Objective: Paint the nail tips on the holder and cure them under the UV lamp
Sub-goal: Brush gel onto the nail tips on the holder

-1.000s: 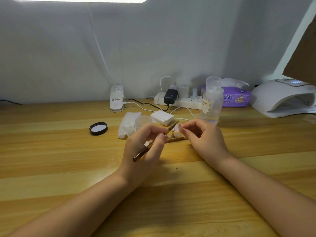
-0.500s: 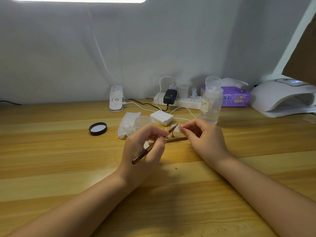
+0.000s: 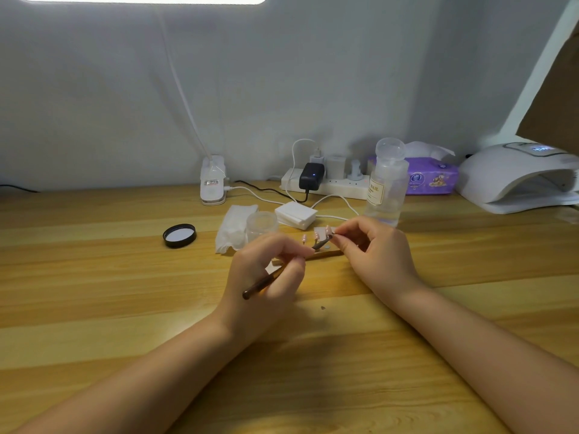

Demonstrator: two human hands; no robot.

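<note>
Above holder (image 3: 322, 254): left hand (image 3: 266, 274) pinching brush (image 3: 269, 278).

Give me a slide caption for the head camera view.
Left hand brushes a nail tip steadied by the right hand; UV lamp waits aside.

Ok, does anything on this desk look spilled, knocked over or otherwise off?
Nothing spilled or toppled. The black lid lies apart from its open clear jar, and a small dark speck sits on the table near the left hand. Both look minor.
</note>
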